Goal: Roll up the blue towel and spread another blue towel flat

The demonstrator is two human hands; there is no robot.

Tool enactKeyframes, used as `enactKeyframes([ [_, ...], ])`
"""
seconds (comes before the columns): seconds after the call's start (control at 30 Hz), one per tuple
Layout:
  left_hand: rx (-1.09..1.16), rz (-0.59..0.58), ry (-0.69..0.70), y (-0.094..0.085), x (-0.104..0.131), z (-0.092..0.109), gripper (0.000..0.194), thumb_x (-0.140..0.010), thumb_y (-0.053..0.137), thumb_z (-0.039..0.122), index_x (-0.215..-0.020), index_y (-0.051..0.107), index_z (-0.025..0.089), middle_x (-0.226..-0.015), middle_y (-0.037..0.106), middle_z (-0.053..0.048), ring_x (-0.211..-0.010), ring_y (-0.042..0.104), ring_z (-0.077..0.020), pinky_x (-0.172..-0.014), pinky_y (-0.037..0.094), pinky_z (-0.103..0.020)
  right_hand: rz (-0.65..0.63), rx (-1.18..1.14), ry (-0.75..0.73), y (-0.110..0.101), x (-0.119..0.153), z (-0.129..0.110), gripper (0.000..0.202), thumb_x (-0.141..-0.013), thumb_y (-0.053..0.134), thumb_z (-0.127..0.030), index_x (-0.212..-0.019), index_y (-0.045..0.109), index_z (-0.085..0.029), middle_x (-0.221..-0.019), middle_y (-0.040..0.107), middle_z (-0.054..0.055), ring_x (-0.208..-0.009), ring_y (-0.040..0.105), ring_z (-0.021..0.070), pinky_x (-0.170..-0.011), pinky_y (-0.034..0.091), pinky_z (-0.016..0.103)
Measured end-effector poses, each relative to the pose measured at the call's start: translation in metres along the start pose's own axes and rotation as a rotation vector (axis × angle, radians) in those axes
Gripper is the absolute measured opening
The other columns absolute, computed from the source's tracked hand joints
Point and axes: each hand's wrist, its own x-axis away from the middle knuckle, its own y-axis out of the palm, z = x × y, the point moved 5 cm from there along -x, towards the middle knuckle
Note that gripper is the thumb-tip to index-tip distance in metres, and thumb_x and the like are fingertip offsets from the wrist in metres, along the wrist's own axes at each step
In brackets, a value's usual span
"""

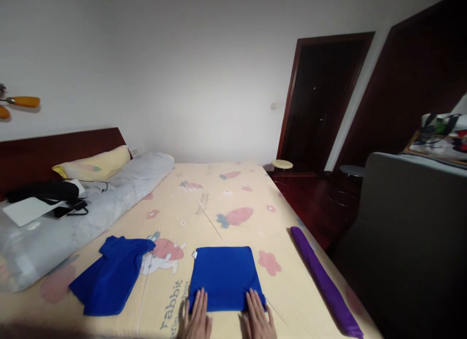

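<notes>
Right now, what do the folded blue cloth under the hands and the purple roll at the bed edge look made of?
Folded blue cloth: soft matte fabric, likely microfibre or terry towel; no sheen, white tag at one corner, both hands' fingers resting flat on its near edge. Purple roll: similar matte cloth, rolled long; weave too blurred to tell.
</notes>
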Motion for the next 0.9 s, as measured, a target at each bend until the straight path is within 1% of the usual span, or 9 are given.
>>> enactKeyframes([
  [0.1,0.036,0.013,0.058,0.009,-0.019,0.039,0.071,-0.088,0.040,0.026,-0.151,0.009,0.018,-0.145,0.050,-0.003,-0.130,0.048,-0.0172,-0.103,0.035,-0.034,-0.031,-0.082,-0.185,0.009,-0.017,-0.037,0.066,-0.092,0.041,-0.035,-0.151,0.013,-0.022,-0.139,0.053,0.004,-0.120,0.058,0.0213,-0.092,0.050,0.034],
  [0.2,0.089,-0.018,0.094,0.016,-0.026,0.050,0.071,-0.088,0.040,0.027,-0.150,0.005,0.021,-0.143,0.052,-0.001,-0.129,0.049,-0.0164,-0.103,0.035,-0.032,-0.045,-0.100,-0.289,0.013,-0.023,-0.046,0.063,-0.091,0.037,-0.028,-0.150,0.015,-0.022,-0.138,0.055,0.003,-0.120,0.058,0.0186,-0.092,0.050,0.031],
  [0.27,0.108,-0.070,0.123,0.015,-0.022,0.038,0.070,-0.089,0.040,0.029,-0.150,0.006,0.025,-0.145,0.050,0.002,-0.129,0.048,-0.0150,-0.103,0.035,-0.031,-0.052,-0.080,-0.278,0.010,-0.020,-0.032,0.063,-0.092,0.040,-0.032,-0.150,0.017,-0.024,-0.138,0.054,0.003,-0.120,0.059,0.0193,-0.093,0.050,0.031],
  [0.47,0.038,-0.098,0.031,-0.005,0.011,-0.039,0.063,-0.093,0.037,0.030,-0.149,0.011,0.031,-0.146,0.049,0.005,-0.130,0.048,-0.0126,-0.105,0.033,-0.030,-0.137,-0.025,-0.052,-0.008,0.005,0.040,0.068,-0.091,0.044,-0.045,-0.150,0.013,-0.031,-0.141,0.052,0.001,-0.120,0.058,0.0245,-0.091,0.051,0.038],
  [0.6,0.041,-0.130,-0.008,-0.004,0.021,-0.054,0.065,-0.090,0.039,0.029,-0.149,0.009,0.033,-0.145,0.050,0.004,-0.129,0.049,-0.0162,-0.107,0.031,-0.036,-0.125,0.049,0.025,-0.013,0.011,0.054,0.071,-0.090,0.044,-0.045,-0.150,0.010,-0.029,-0.142,0.050,0.003,-0.122,0.056,0.0281,-0.090,0.051,0.045],
  [0.67,0.037,-0.122,-0.032,0.000,0.017,-0.049,0.070,-0.087,0.039,0.025,-0.149,0.008,0.031,-0.146,0.048,0.002,-0.129,0.050,-0.0180,-0.107,0.031,-0.039,-0.102,0.051,0.041,-0.012,0.006,0.049,0.067,-0.091,0.042,-0.039,-0.150,0.011,-0.028,-0.143,0.048,0.005,-0.123,0.056,0.0272,-0.091,0.050,0.045],
  [0.73,0.045,-0.109,-0.021,0.005,0.006,-0.033,0.075,-0.083,0.040,0.020,-0.150,0.007,0.028,-0.147,0.046,0.001,-0.130,0.049,-0.0186,-0.106,0.033,-0.039,-0.082,0.012,-0.012,-0.007,-0.002,0.033,0.064,-0.091,0.038,-0.029,-0.150,0.014,-0.028,-0.143,0.049,0.004,-0.123,0.056,0.0237,-0.092,0.049,0.040],
  [0.8,0.074,-0.107,0.037,0.013,-0.007,-0.008,0.079,-0.080,0.041,0.016,-0.150,0.007,0.025,-0.148,0.044,0.001,-0.131,0.048,-0.0180,-0.104,0.036,-0.038,-0.063,-0.048,-0.147,0.001,-0.012,0.008,0.064,-0.089,0.037,-0.023,-0.150,0.017,-0.027,-0.141,0.052,0.003,-0.122,0.057,0.0199,-0.091,0.048,0.033],
  [0.9,0.140,-0.111,0.111,0.025,-0.024,0.032,0.079,-0.080,0.041,0.018,-0.150,0.005,0.023,-0.149,0.043,0.000,-0.133,0.046,-0.0176,-0.104,0.037,-0.037,-0.033,-0.109,-0.319,0.016,-0.021,-0.025,0.063,-0.090,0.039,-0.025,-0.150,0.018,-0.025,-0.135,0.058,0.002,-0.117,0.061,0.0165,-0.088,0.049,0.027],
])
